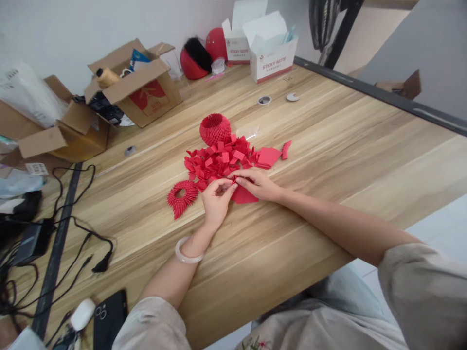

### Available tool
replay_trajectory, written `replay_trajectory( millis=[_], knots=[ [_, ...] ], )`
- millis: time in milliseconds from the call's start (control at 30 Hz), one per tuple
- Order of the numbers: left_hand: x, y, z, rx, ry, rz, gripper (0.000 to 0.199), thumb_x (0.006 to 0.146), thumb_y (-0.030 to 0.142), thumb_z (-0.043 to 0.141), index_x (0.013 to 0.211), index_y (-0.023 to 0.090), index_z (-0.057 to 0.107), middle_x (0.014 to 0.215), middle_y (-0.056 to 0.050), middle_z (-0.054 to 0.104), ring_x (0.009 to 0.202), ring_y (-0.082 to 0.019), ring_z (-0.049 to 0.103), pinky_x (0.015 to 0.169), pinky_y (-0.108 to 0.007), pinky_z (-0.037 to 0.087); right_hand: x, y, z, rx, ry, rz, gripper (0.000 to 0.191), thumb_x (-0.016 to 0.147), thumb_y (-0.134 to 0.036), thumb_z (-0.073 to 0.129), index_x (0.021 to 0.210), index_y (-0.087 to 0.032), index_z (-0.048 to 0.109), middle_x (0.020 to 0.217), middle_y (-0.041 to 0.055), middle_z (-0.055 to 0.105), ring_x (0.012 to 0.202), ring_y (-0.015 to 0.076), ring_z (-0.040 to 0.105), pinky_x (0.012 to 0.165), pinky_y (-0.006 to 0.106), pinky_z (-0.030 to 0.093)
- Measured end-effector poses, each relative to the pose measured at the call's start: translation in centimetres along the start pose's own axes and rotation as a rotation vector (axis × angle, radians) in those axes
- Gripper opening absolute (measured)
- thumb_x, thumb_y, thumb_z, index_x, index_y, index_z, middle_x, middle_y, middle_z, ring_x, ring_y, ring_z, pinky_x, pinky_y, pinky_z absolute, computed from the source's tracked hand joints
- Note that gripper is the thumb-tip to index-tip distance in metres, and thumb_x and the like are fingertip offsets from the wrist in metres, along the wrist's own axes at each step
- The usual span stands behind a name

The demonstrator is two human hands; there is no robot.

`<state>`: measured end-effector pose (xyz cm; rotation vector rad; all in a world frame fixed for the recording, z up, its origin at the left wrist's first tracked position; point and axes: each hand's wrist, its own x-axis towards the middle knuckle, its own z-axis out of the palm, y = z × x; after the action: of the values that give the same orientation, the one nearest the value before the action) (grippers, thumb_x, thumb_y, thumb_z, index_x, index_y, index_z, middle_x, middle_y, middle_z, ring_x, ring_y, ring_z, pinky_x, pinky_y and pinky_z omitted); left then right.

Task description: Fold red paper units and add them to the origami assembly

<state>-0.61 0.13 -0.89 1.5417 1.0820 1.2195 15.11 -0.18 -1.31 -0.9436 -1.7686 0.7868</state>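
Striped like pale wood, the bench [321, 175] spreads wide. The left hand [215, 203] and right hand [262, 186] pinch a small red paper piece [234, 179] between them. Just beyond lies a pile of folded red pieces [219, 159], with a red bowl-like form [215, 129] behind it; a pointed red ring [188, 194] sits left of the left hand.
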Motion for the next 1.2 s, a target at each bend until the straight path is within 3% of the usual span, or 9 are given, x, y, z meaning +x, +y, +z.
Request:
replay_trajectory(
  millis=[633,900,1200],
  knots=[
    [-0.07,0.48,-0.13,0.038,-0.039,0.013,0.016,0.071,0.029,0.068,0.075,0.015,0.064,0.073,-0.003,0.064,0.068,-0.012,0.058,0.067,-0.024,0.048,0.0,-0.27,0.05,0.038,0.039,0.04,0.019,0.085,-0.023,0.047,0.093,-0.014,0.061,0.091,0.0065,0.067,0.082,0.0146,0.061,0.076,0.026,0.046],
    [-0.04,0.61,-0.17,0.061,-0.056,0.029,0.016,0.072,0.03,0.068,0.074,0.015,0.063,0.071,-0.002,0.063,0.066,-0.012,0.057,0.065,-0.023,0.047,0.03,-0.41,-0.08,0.06,0.047,0.062,0.02,0.087,-0.028,0.046,0.08,-0.014,0.059,0.073,0.0029,0.062,0.068,0.0119,0.055,0.066,0.024,0.044],
    [-0.09,0.67,-0.11,0.028,-0.036,0.013,0.016,0.072,0.029,0.068,0.075,0.015,0.062,0.071,-0.002,0.064,0.066,-0.011,0.059,0.064,-0.023,0.047,0.04,0.07,-0.12,0.168,0.109,0.104,0.021,0.083,-0.034,0.053,0.079,-0.014,0.061,0.076,0.0037,0.064,0.072,0.0129,0.058,0.07,0.025,0.046]
  ],
)
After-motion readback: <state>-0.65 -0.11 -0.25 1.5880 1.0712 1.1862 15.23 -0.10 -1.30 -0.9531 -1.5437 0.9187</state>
